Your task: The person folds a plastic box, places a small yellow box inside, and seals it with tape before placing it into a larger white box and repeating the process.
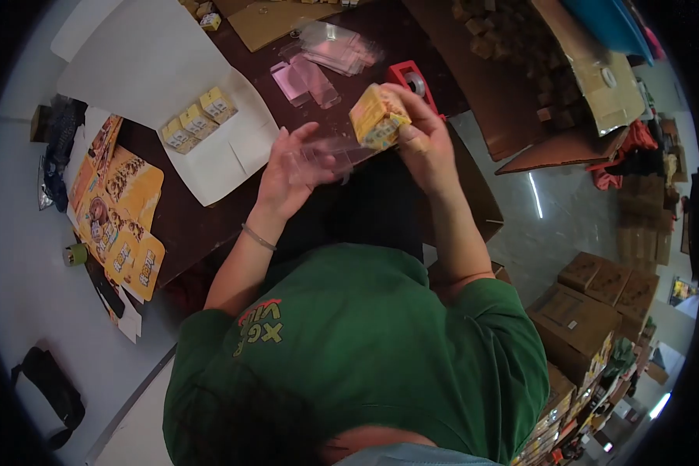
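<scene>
My right hand (426, 144) grips a small yellow printed box (377, 116) between thumb and fingers, its patterned end turned toward my left hand. Lower and to the left, my left hand (291, 171) holds a clear plastic box (330, 158), see-through and flattened-looking, with the fingers showing through it. One end of the plastic reaches just under the yellow box. On the dark table (198, 229) ahead lie pink-tinted clear boxes (303, 80) and a stack of clear plastic pieces (338, 48). A red tape dispenser (412, 78) stands just beyond my right hand.
At left, an open white carton (221, 167) holds a row of small yellow boxes (196, 120). Yellow printed card sheets (120, 210) lie at the table's left edge. A large cardboard box (481, 93) of small brown pieces stands at right, with stacked cartons (575, 318) behind.
</scene>
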Action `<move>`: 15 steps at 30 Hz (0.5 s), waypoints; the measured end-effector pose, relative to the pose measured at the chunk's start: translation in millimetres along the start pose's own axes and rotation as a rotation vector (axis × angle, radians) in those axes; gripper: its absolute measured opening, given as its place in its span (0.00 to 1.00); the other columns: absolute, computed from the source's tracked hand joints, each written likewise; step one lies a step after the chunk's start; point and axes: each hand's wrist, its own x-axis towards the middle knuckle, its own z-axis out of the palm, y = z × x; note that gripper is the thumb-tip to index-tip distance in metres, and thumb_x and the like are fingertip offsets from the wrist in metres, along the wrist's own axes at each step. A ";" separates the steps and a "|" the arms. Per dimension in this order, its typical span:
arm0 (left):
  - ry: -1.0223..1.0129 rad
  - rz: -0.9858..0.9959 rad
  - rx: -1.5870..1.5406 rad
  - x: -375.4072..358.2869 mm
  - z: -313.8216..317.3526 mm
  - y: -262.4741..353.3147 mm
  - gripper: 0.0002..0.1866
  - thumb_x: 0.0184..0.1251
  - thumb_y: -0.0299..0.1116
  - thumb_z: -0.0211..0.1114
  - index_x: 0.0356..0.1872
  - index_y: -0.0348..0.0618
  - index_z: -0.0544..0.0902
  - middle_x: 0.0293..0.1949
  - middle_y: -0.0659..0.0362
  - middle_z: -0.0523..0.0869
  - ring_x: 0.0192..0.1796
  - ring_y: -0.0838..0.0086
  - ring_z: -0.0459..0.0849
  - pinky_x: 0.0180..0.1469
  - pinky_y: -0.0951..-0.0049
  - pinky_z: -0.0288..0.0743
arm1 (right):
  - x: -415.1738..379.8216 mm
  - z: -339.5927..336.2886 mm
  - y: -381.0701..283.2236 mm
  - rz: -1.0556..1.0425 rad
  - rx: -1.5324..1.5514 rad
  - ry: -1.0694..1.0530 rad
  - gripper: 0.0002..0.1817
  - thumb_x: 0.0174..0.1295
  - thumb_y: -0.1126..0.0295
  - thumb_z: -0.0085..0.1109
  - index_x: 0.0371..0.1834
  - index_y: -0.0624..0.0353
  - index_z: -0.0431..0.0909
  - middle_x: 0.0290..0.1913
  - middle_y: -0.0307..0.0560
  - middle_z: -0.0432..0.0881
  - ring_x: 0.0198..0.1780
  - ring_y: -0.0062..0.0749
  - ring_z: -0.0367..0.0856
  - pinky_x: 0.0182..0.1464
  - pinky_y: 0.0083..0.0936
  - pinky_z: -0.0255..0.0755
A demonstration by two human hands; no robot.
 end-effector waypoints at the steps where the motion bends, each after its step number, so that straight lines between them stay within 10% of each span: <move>1: 0.006 0.078 -0.103 3.2 -9.6 3.4 0.27 0.75 0.55 0.52 0.61 0.45 0.74 0.47 0.57 0.83 0.50 0.63 0.84 0.51 0.60 0.81 | -2.6 -0.2 -11.8 0.050 0.110 0.087 0.32 0.67 0.62 0.60 0.70 0.66 0.66 0.63 0.51 0.77 0.62 0.33 0.78 0.65 0.31 0.71; 5: 0.222 0.205 0.073 0.4 -13.1 4.4 0.24 0.76 0.52 0.53 0.60 0.44 0.75 0.49 0.58 0.81 0.50 0.65 0.83 0.53 0.60 0.80 | -20.0 12.5 -4.4 0.206 -0.092 -0.090 0.33 0.63 0.69 0.65 0.71 0.66 0.67 0.61 0.49 0.80 0.61 0.29 0.78 0.66 0.29 0.69; 9: 0.222 0.337 0.250 -5.0 5.1 -6.3 0.23 0.77 0.50 0.53 0.59 0.43 0.75 0.49 0.58 0.80 0.50 0.68 0.83 0.51 0.62 0.82 | -11.3 34.8 9.8 -0.124 -0.765 0.122 0.32 0.53 0.73 0.73 0.64 0.62 0.73 0.52 0.52 0.82 0.51 0.33 0.84 0.54 0.28 0.77; 15: 0.276 0.553 0.373 -19.8 11.7 3.1 0.20 0.78 0.45 0.50 0.58 0.40 0.74 0.48 0.56 0.80 0.50 0.70 0.81 0.51 0.64 0.82 | -21.2 40.3 21.6 -0.050 -0.679 -0.024 0.30 0.56 0.76 0.71 0.64 0.63 0.73 0.52 0.45 0.83 0.53 0.24 0.82 0.57 0.23 0.75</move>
